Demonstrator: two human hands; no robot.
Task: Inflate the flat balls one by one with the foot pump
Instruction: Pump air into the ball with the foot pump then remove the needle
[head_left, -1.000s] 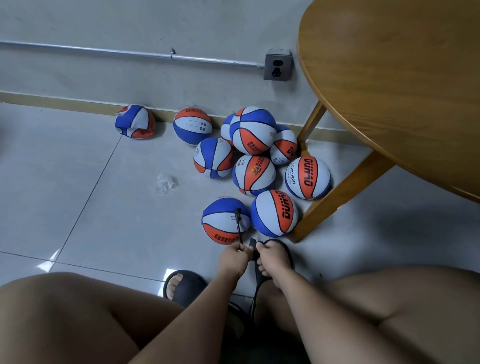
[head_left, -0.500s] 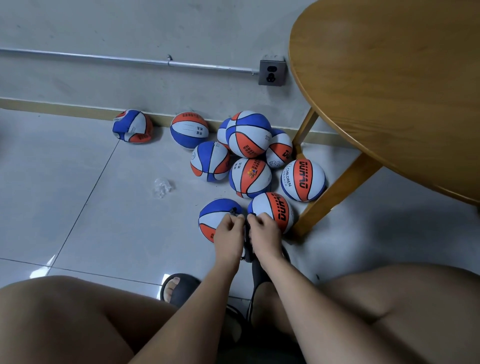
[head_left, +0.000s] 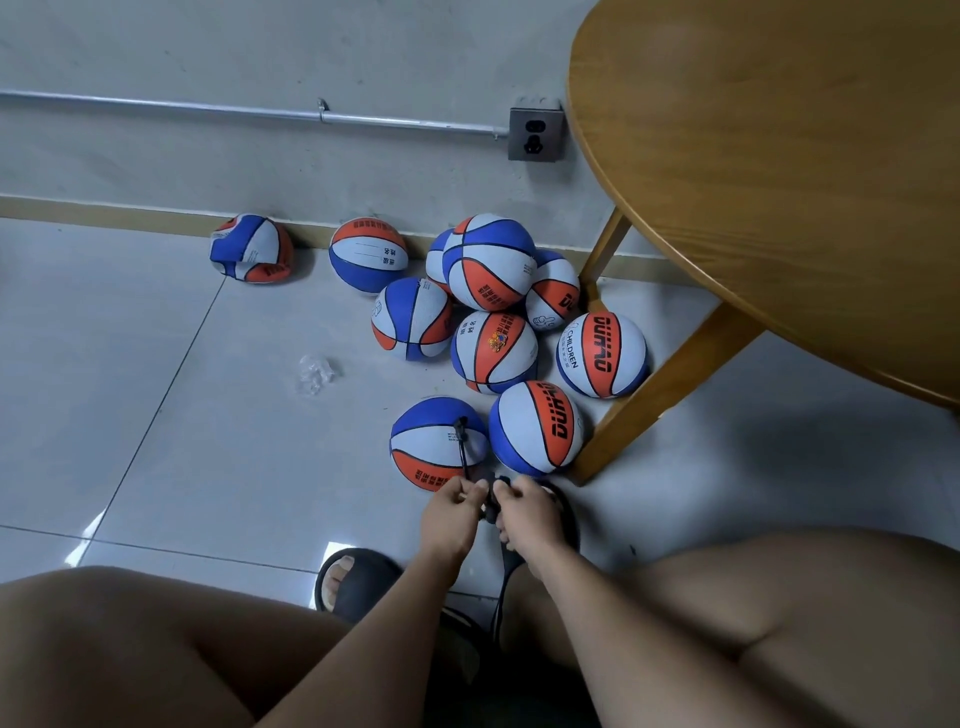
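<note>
A blue, white and orange ball (head_left: 434, 447) lies on the floor just ahead of my hands, with the black pump hose (head_left: 461, 441) plugged into its top. My left hand (head_left: 451, 512) and my right hand (head_left: 524, 512) sit side by side below that ball, both pinching the black hose between them. The hose runs back between my legs to the foot pump (head_left: 467, 654), which my arms mostly hide. Several round balls (head_left: 491, 262) are piled near the wall. One crumpled flat ball (head_left: 252, 249) lies apart at the left by the skirting.
A round wooden table (head_left: 779, 182) fills the upper right, its leg (head_left: 660, 395) standing right beside the nearest balls. A scrap of clear plastic (head_left: 314, 373) lies on the grey tiles. A wall socket (head_left: 536, 134) and pipe run along the wall. My sandalled foot (head_left: 353, 582) rests below.
Both hands rose to the ball's valve half a second ago and have come back down toward my feet, still on the hose.
</note>
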